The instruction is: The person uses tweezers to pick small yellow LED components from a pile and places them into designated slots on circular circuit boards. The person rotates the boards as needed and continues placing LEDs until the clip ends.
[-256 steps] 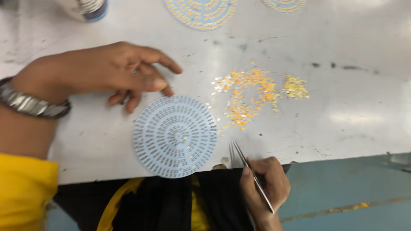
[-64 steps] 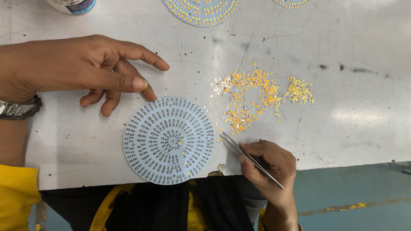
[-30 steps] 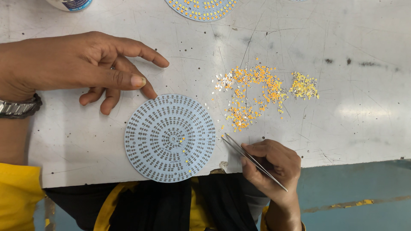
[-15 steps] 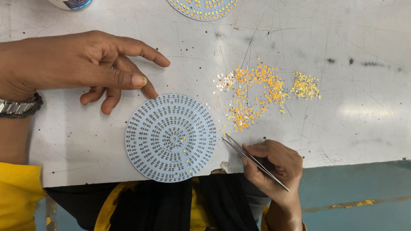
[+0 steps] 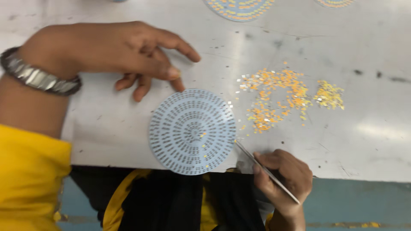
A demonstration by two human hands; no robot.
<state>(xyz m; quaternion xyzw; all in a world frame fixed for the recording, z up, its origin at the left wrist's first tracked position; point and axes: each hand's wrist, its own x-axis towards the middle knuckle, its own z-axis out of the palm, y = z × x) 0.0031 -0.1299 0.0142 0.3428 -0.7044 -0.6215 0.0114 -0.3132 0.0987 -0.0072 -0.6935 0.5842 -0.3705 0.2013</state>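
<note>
A round pale-blue circuit disc [image 5: 192, 130] with rings of small pads lies near the table's front edge. My left hand [image 5: 124, 53] rests on the table just above it, fingertips touching the disc's upper rim, nothing held. My right hand [image 5: 284, 175] sits at the table edge and grips thin metal tweezers [image 5: 265, 170], whose tips reach the disc's right rim. To the right of the disc lies a scattered pile of tiny orange and yellow chips [image 5: 278, 98], with a smaller yellow cluster [image 5: 329, 95] beside it.
The grey worktop [image 5: 376, 141] is scuffed. Two more round discs filled with chips lie at the far edge: one [image 5: 239, 6] at top centre, another [image 5: 336, 2] at top right. A metal watch [image 5: 38, 77] is on my left wrist.
The view has shifted so that everything sits further right in the frame. My right hand has brought the tweezer tips to the disc's right rim. My left hand stays by the disc's top.
</note>
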